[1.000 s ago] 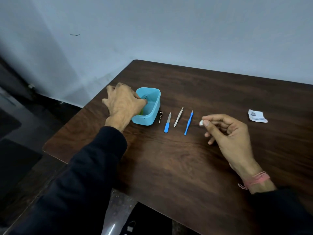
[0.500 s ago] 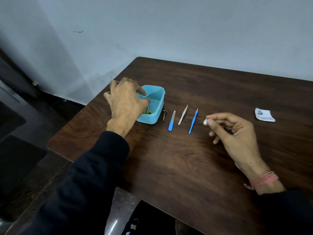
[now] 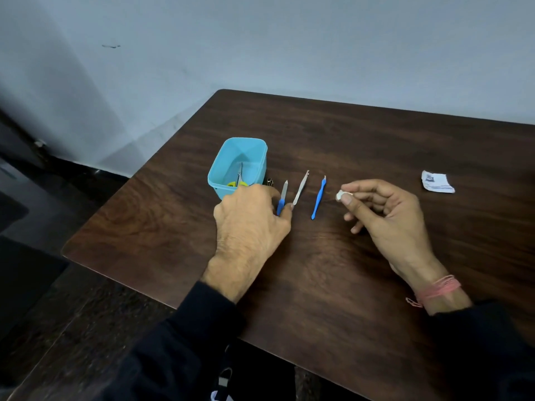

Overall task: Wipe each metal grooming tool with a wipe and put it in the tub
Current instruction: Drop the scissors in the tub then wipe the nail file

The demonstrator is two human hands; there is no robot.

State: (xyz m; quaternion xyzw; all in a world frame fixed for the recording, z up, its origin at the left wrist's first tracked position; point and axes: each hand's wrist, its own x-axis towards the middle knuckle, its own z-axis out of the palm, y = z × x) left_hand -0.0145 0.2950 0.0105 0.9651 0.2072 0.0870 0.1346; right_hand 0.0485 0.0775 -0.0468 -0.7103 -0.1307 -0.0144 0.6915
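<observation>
The dark wooden surface (image 3: 362, 146) holds a blue tub (image 3: 231, 169) just past the left hand (image 3: 249, 224). A blue-handled file (image 3: 282, 198), silver tweezers (image 3: 301, 188) and a thin blue tool (image 3: 318, 198) lie between the hands. A torn white packet (image 3: 437, 182) lies beyond the right hand (image 3: 388, 218).

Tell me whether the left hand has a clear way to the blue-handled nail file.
Probably yes. The left hand already has its fingertips at the blue-handled nail file, which lies flat on the table. Nothing covers it, and the tweezers beside it lie apart.

Table (image 3: 333, 285) dark wood-grain, slight sheen; tub (image 3: 254, 157) smooth blue plastic; tweezers (image 3: 301, 187) bare metal.
</observation>
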